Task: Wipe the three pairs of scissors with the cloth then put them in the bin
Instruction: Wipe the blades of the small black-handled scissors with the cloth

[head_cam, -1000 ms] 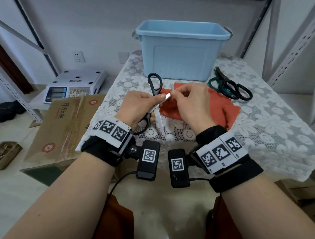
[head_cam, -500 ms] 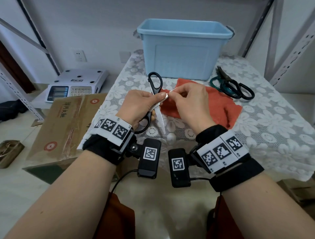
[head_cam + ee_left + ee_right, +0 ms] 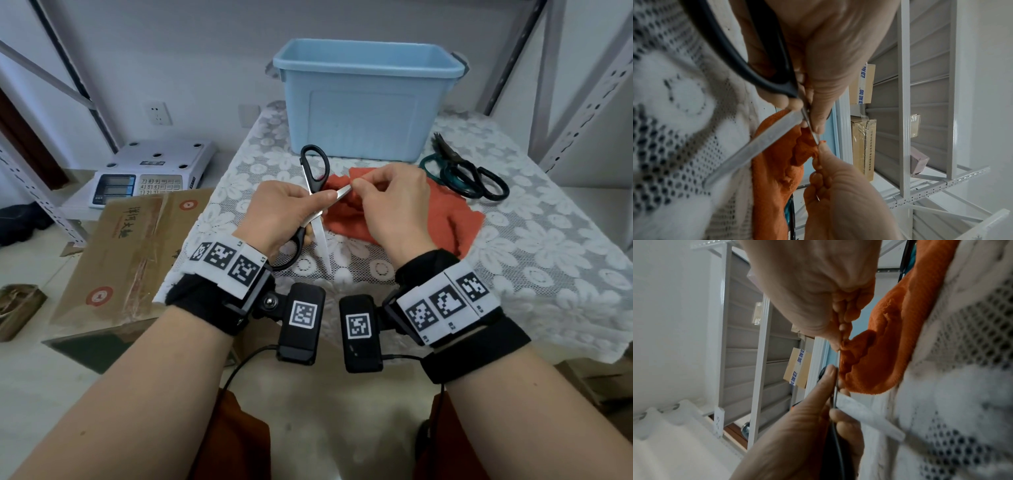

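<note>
My left hand [image 3: 317,202] grips black-handled scissors [image 3: 313,171] near the pivot, spread wide open above the lace-covered table [image 3: 548,260]. One blade [image 3: 322,243] points down toward me. The other blade [image 3: 342,194] points right, and my right hand [image 3: 356,185] pinches its tip through a corner of the orange cloth [image 3: 445,219]. In the left wrist view the pinched blade [image 3: 815,136] runs from my left thumb [image 3: 818,113] to the cloth [image 3: 774,178]. The right wrist view shows the cloth [image 3: 890,337] bunched under my right fingertips [image 3: 840,340]. The blue bin [image 3: 366,99] stands at the back.
Two more pairs lie right of the cloth: teal-handled scissors [image 3: 442,174] and black-handled scissors [image 3: 489,185]. A cardboard box [image 3: 130,246] and a white weighing scale [image 3: 150,171] sit off the table's left side. Metal shelf posts [image 3: 582,102] rise at the right.
My right hand's pinch with the cloth has slid slightly outward along the blade toward its tip. My left hand keeps the same hold on the open scissors.
</note>
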